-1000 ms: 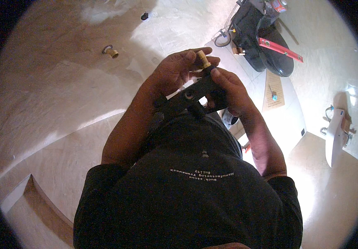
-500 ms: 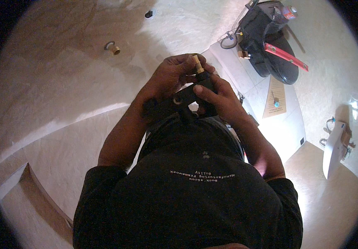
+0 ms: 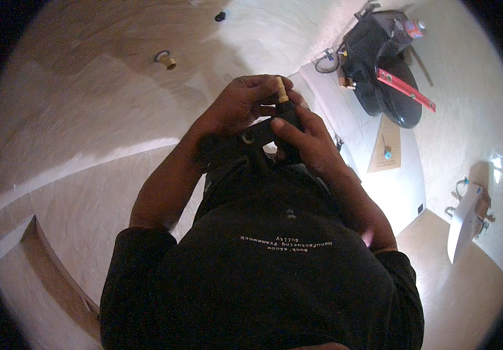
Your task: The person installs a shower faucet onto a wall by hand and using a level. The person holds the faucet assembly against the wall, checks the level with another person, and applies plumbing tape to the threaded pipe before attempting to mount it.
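In front of my waist I hold a black faucet body point(image 3: 260, 132) with a round side port and a brass threaded fitting point(image 3: 282, 90) standing up from its far end. The fingers and thumb of my left hand point(image 3: 244, 104) are closed about the brass fitting. My right hand point(image 3: 310, 139) wraps the black body from the right, its thumb lying across the top. Shadow and my hands hide the lower part of the faucet body.
A brass pipe fitting point(image 3: 168, 62) juts from the wall ahead, and a dark outlet point(image 3: 220, 17) lies farther right. At the right stand a black toilet point(image 3: 406, 114) with a red spirit level point(image 3: 406, 90) across it, a cardboard sheet point(image 3: 387, 157) and a white washbasin point(image 3: 463, 224).
The view has shifted slightly, so the surroundings sit a little differently. Both hands keep their grip on the faucet body and fitting, with hardly any visible movement.
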Demonstrator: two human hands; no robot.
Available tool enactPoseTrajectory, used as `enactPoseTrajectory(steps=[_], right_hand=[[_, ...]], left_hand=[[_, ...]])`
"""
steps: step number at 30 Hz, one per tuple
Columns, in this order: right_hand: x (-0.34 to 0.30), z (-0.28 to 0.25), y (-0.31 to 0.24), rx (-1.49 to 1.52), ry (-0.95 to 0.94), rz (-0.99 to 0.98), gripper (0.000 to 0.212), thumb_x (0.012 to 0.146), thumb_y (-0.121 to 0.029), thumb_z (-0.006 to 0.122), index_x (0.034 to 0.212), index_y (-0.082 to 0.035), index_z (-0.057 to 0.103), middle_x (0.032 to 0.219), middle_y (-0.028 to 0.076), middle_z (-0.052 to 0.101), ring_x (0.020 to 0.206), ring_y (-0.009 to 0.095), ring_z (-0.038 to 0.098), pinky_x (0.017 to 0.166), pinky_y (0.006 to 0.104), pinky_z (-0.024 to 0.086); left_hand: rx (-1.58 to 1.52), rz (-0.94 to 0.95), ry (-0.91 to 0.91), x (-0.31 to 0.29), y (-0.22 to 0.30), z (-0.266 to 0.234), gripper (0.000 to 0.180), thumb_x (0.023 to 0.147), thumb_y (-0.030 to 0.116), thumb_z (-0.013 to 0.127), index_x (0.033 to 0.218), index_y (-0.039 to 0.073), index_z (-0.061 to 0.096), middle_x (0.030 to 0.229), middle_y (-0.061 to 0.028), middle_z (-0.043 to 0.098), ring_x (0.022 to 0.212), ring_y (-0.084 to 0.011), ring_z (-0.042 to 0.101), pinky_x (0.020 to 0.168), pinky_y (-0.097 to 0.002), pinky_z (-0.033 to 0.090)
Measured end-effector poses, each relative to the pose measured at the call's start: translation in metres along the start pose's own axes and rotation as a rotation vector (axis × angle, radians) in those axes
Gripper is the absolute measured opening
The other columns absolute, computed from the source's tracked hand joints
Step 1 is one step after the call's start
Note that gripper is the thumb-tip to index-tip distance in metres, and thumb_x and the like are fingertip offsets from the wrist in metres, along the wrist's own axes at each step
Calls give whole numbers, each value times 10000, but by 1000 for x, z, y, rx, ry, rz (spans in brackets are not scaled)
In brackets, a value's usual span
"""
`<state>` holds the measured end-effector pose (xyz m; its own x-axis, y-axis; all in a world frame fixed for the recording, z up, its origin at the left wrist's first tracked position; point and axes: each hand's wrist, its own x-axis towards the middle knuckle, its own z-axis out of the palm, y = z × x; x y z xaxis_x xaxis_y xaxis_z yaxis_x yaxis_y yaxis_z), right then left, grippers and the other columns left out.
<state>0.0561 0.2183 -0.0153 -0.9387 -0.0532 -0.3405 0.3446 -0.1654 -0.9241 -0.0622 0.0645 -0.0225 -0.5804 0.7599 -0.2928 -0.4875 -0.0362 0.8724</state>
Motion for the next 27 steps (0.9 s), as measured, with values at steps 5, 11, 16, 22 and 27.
enactPoseTrajectory(steps=[5,11,16,22,27], right_hand=[[19,6,-7,109,30,122,360,970,-347,649,1080,-8,597,876,74,633,732,147,619,655,293,544],[61,9,-21,174,21,80,390,976,-354,644,1124,0,575,866,78,627,685,142,596,566,285,535],[90,17,-22,80,-22,22,382,966,-351,660,1119,-7,591,846,78,633,686,142,600,617,292,521],[119,14,-34,82,-103,16,345,975,-335,631,1089,-11,593,796,70,615,670,149,607,589,292,541],[137,27,-40,60,-99,10,338,1014,-303,560,1151,6,546,799,70,593,635,143,596,548,292,553]], left_hand=[[-495,133,199,10,-25,-57,570,1006,472,522,1273,-31,540,1221,-224,656,1152,-318,641,1084,-447,443],[-549,246,676,-70,-44,-84,481,1073,349,392,1254,-74,531,1239,-256,621,1140,-338,630,1003,-451,513],[-694,431,661,-85,-27,-51,473,1066,326,419,1235,-98,542,1154,-237,652,1076,-336,658,973,-452,548],[-483,470,676,-87,-19,-52,464,902,25,671,1312,-112,503,1218,-228,628,1162,-305,617,1036,-409,526],[-369,410,690,-85,-13,-72,466,903,4,659,1325,-111,500,1239,-205,628,1160,-283,618,1076,-378,494]])
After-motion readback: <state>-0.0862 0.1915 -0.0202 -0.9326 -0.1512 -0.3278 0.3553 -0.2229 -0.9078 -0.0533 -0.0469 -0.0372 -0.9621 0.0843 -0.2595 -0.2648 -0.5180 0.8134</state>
